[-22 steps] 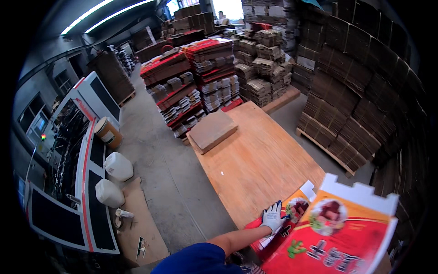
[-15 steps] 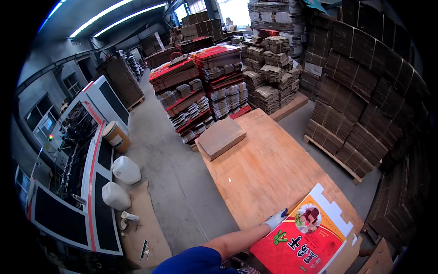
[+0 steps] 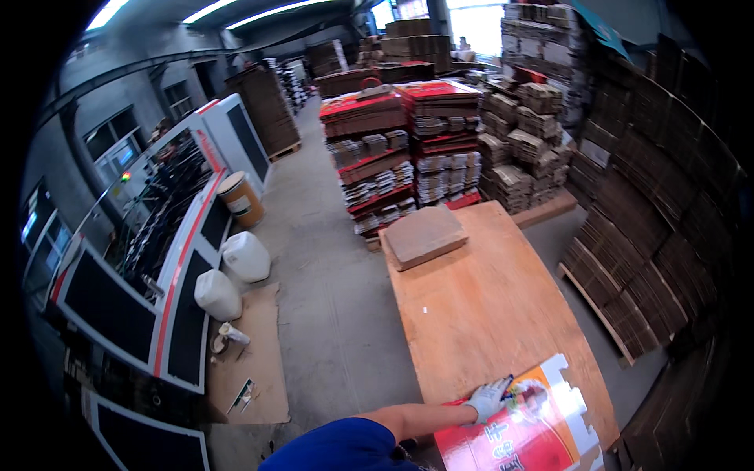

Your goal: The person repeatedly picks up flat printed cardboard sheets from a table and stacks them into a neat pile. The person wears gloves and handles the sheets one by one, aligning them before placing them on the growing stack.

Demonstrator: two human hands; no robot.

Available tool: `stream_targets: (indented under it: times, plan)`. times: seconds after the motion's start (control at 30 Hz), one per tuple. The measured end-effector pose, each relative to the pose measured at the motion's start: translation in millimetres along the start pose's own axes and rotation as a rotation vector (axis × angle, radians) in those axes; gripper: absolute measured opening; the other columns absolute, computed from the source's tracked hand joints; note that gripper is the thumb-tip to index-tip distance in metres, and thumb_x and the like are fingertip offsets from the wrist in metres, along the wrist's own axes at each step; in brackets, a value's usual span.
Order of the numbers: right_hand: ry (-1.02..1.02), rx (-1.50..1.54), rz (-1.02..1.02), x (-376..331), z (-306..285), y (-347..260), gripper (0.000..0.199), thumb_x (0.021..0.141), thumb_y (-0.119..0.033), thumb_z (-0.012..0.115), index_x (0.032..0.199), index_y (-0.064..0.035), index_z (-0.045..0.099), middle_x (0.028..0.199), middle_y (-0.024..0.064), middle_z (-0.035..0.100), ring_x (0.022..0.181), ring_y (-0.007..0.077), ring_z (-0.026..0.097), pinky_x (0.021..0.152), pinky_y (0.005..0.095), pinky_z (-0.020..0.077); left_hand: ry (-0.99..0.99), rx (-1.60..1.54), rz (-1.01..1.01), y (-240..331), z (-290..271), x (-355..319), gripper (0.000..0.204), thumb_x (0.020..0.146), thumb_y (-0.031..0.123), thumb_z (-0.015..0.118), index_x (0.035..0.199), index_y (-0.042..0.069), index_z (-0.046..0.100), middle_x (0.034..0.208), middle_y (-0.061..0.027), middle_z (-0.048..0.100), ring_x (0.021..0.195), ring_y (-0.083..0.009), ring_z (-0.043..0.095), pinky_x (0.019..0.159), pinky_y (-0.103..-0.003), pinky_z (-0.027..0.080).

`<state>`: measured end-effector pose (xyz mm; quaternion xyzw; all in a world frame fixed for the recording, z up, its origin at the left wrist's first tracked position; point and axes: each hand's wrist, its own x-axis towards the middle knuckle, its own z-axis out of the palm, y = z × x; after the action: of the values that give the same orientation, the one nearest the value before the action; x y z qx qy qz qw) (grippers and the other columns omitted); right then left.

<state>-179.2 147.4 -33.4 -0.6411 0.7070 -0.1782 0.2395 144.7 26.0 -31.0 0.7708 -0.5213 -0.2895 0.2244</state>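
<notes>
- Nearest, a bare forearm (image 3: 424,420) below a blue sleeve (image 3: 338,447) ends in the white-gloved left hand (image 3: 488,399), laid back-up on the printed sheet's left border. Its fingers look extended and close together; whether they pinch the border, I cannot tell. The right hand is out of view, so the state of its fingers cannot be told.
- The glossy red, yellow and white printed cardboard sheet (image 3: 534,432) lies at the worktop's near end, partly cut off by the picture's lower edge. Its white notched flap points right, toward the worktop's right edge; the visible long axis slants from lower left to upper right.
- Beyond the hand, the orange-brown wooden worktop (image 3: 487,314) offers a broad open stretch, with only a small white scrap (image 3: 425,310) near its left edge.
- Left of that edge, a grey concrete floor (image 3: 330,322) leaves a wide aisle, up to a flat brown cardboard piece (image 3: 263,345) and two white plastic jugs (image 3: 218,295).
- On the right, a narrower floor strip separates the worktop from tall brown cardboard stacks (image 3: 628,290) on a pallet.
- A thick brown cardboard slab (image 3: 426,238) occupies the far left corner; just past it stand red-topped stacks (image 3: 365,161).
</notes>
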Motion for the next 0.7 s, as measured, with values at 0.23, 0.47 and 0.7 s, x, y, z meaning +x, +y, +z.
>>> stream_targets:
  times: [0.23, 0.47, 0.7]
  plan:
    - [-0.170, 0.307, 0.226, 18.9, -31.9, -44.1, 0.068, 0.093, -0.036, 0.061, 0.145, 0.0018, 0.041, 0.125, 0.0143, 0.063, 0.105, 0.0253, 0.064, 0.088, 0.0366, 0.0504, 0.139, 0.494, 0.178, 32.0, -1.1, -13.6, 0.062, 0.098, 0.031, 0.046, 0.152, 0.005, 0.030, 0.157, -0.0161, 0.031, 0.145, -0.0370, 0.028, 0.117, -0.057, 0.022]
    - [-0.243, 0.094, 0.456, -5.2, -60.3, -54.1, 0.083, 0.086, -0.044, 0.068, 0.152, -0.0050, 0.034, 0.103, 0.0266, 0.070, 0.090, 0.0380, 0.069, 0.080, 0.0466, 0.0527, -0.024, 0.326, 0.813, 118.5, 56.1, -18.5, 0.057, 0.089, 0.033, 0.058, 0.142, 0.017, 0.047, 0.148, -0.0127, 0.042, 0.140, -0.0350, 0.033, 0.115, -0.064, 0.016]
    - [0.409, -0.126, 0.250, -3.2, -140.3, 15.9, 0.053, 0.091, -0.034, 0.063, 0.137, -0.0085, 0.055, 0.128, 0.0202, 0.060, 0.117, 0.0370, 0.058, 0.098, 0.0448, 0.0462, -0.197, 0.415, 0.752, 157.1, 93.3, -45.9, 0.063, 0.093, 0.050, 0.055, 0.146, 0.018, 0.047, 0.158, -0.0161, 0.031, 0.148, -0.0432, 0.019, 0.116, -0.066, 0.006]
